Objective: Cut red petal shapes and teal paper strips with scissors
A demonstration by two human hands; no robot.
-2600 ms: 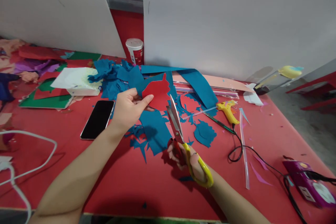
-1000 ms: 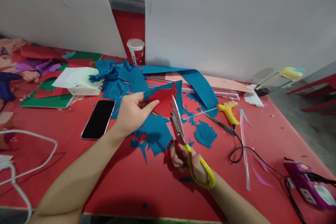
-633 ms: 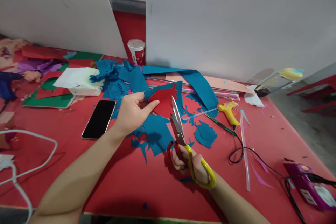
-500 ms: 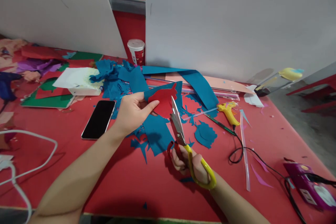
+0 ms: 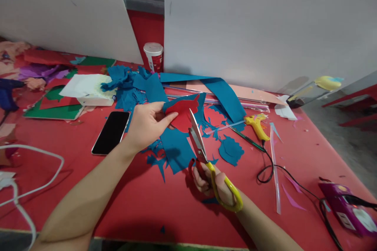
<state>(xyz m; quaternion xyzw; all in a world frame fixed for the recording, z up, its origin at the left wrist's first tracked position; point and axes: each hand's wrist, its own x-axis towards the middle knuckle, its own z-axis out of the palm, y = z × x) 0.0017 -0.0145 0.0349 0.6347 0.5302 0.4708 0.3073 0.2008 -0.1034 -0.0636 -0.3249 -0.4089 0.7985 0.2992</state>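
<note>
My left hand pinches a red felt cut-out backed by a blue felt piece, held just above the red table. My right hand grips scissors with one yellow and one red handle. Their blades point up and away, and the tips meet the right edge of the red cut-out. Blue felt scraps lie on the table under both hands.
A black phone lies left of my left hand. A yellow glue gun with a black cord, a clear glue stick and a purple device sit to the right. A paper cup, blue strips and felt piles line the back wall.
The red cut-out has tilted down and turned in my left hand since the earliest frame. The scissors have edged slightly forward and left against it.
</note>
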